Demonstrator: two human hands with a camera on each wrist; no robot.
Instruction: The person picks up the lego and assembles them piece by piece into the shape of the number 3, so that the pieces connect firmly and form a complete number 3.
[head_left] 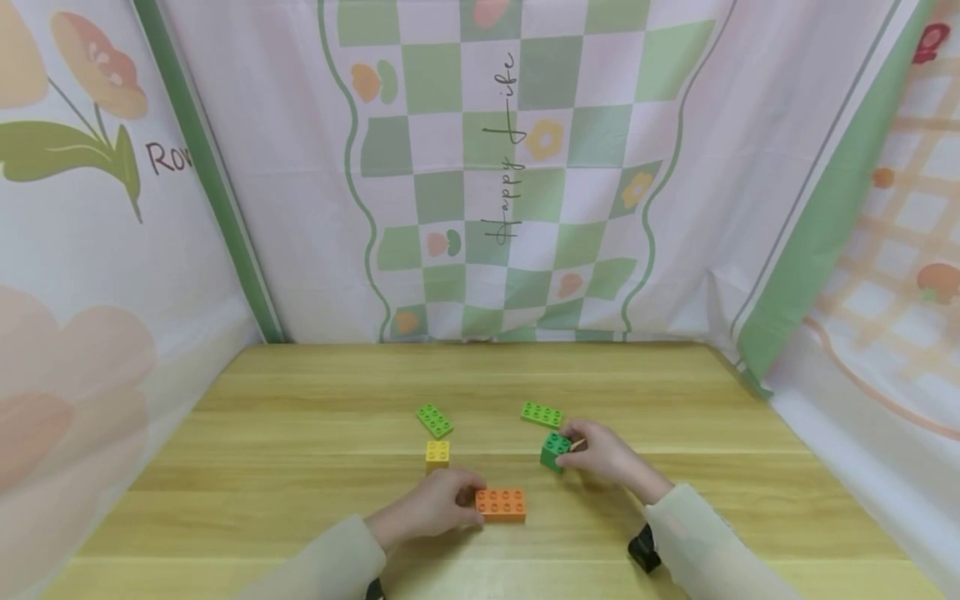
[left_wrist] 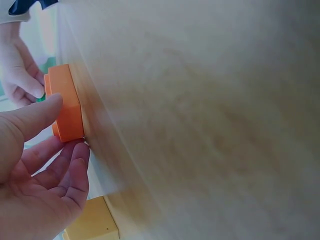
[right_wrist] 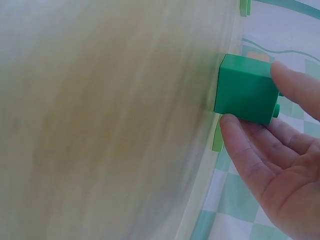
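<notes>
Head view: left hand (head_left: 431, 507) pinching orange brick (head_left: 501, 504) by its left end, near centre of wooden table (head_left: 300, 433), steadying it flat. Right hand (head_left: 603, 454) grasping dark green brick (head_left: 555, 451), tilted for lifting, just near of light green brick (head_left: 542, 414).

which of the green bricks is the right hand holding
The small dark green brick, pinched by the right hand. The two light green bricks are longer, flat on the table and untouched.
</notes>
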